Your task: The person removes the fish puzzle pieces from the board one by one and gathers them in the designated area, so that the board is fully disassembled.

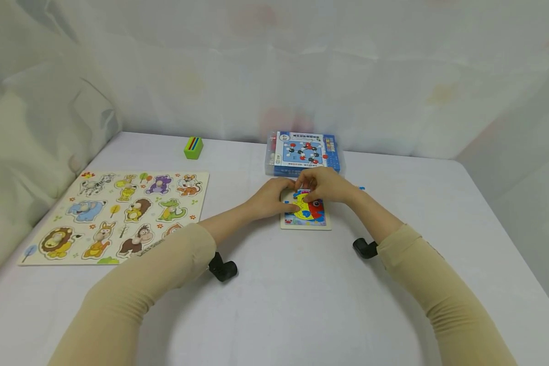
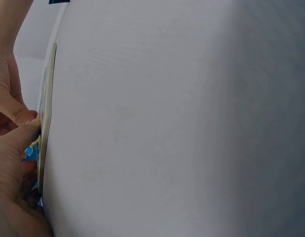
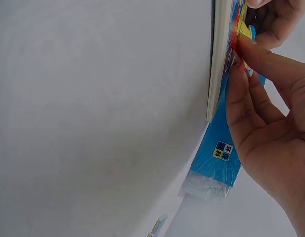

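A small jigsaw puzzle (image 1: 304, 226) with a yellow and red fish picture lies flat on the white table. My left hand (image 1: 270, 199) grips around its left side, the thumb on the yellow part and the other fingers bent toward the far edge. From the right, my right hand (image 1: 329, 185) pinches a jigsaw piece over the picture with thumb and fingertips. In the right wrist view, a yellow jigsaw piece (image 3: 245, 29) with a blue edge stands up from the board between the hands. The fingers hide much of the piece and the board's far edge.
Behind the puzzle stands a blue boxed molecule model set (image 1: 302, 152). A wooden animal peg puzzle (image 1: 114, 203) lies at the left. Farther back is a green striped block (image 1: 193, 148). A bit of something blue (image 1: 362, 188) shows beyond the right wrist.
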Demonstrator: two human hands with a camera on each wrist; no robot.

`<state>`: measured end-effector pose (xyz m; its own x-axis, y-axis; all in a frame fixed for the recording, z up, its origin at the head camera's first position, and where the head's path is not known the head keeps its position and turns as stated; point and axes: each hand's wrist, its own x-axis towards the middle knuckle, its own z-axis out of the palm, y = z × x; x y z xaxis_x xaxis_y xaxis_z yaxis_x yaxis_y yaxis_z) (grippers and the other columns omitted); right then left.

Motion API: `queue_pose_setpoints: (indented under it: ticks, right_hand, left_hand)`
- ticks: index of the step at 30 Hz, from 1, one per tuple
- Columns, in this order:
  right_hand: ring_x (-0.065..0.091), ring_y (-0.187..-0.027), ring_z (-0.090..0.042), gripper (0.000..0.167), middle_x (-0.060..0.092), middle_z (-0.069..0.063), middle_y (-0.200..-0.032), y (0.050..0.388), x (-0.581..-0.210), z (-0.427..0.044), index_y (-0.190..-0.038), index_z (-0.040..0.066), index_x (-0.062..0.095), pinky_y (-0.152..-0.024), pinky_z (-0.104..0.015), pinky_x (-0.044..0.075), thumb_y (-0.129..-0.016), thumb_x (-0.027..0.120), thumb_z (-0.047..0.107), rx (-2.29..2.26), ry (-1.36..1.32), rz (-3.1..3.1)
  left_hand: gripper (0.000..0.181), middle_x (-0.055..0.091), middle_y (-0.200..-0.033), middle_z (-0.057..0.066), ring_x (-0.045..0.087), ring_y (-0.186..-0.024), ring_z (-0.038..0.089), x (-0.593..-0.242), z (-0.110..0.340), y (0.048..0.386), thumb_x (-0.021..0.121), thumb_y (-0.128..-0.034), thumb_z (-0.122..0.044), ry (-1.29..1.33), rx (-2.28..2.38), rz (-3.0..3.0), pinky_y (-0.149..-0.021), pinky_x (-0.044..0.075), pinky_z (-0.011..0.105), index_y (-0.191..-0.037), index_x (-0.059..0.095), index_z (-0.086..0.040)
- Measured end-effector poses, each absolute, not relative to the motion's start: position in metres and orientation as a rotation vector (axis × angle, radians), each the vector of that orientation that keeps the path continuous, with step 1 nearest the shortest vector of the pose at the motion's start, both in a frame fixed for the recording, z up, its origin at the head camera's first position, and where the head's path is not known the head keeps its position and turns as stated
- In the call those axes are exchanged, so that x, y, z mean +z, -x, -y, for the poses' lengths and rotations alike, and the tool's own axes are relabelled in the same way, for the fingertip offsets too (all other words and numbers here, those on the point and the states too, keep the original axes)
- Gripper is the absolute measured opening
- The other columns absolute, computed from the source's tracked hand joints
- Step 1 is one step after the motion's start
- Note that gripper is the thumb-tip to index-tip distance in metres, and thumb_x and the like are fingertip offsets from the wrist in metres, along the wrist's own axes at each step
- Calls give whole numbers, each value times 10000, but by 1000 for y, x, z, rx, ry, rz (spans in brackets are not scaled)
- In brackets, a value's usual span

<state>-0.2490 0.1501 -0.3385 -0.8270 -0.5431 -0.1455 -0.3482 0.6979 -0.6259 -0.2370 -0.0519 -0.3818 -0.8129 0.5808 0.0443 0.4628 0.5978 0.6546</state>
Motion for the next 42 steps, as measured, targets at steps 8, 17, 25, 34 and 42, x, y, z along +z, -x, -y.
queue_pose_setpoints:
  ticks: [8, 17, 25, 34, 42]
  right_hand:
    - [638, -794, -206, 155, 718, -101, -956, 251, -334, -155, -1083, 102, 708, -739, -248, 556, -946, 646, 142, -949, 703, -2532]
    - [666, -900, -289, 204, 727, -103, -1052, 254, -315, -168, -1120, 102, 711, -796, -285, 595, -944, 661, 193, -1093, 554, -2536]
    - [648, -959, -327, 248, 724, -113, -1087, 258, -296, -198, -1149, 102, 717, -841, -314, 585, -949, 658, 236, -1113, 484, -2620]
    - [671, -861, -254, 259, 718, -38, -971, 258, -291, -241, -1141, 22, 696, -782, -276, 597, -944, 662, 185, -1179, 425, -2661]
    - [658, -876, -251, 315, 697, 43, -903, 255, -306, -281, -1166, 8, 683, -802, -266, 591, -939, 673, 225, -1138, 306, -2660]
  left_hand:
    - [559, 608, -1366, 105, 504, -1312, 265, -381, 51, 236, 753, -850, -298, -850, 1011, -2649, -1190, 363, 424, -1304, 583, -18]
    - [561, 574, -1414, 121, 480, -1360, 276, -382, 52, 236, 744, -860, -307, -854, 986, -2655, -1213, 343, 418, -1307, 577, -12]
    - [579, 524, -1474, 108, 428, -1422, 280, -382, 52, 234, 737, -868, -320, -823, 957, -2657, -1239, 306, 419, -1337, 563, -28]
    - [590, 512, -1487, 99, 406, -1440, 274, -381, 51, 233, 736, -870, -332, -814, 938, -2670, -1247, 292, 412, -1349, 555, -37]
    - [600, 499, -1499, 91, 382, -1457, 271, -380, 51, 232, 730, -874, -343, -801, 924, -2666, -1255, 273, 411, -1361, 546, -45]
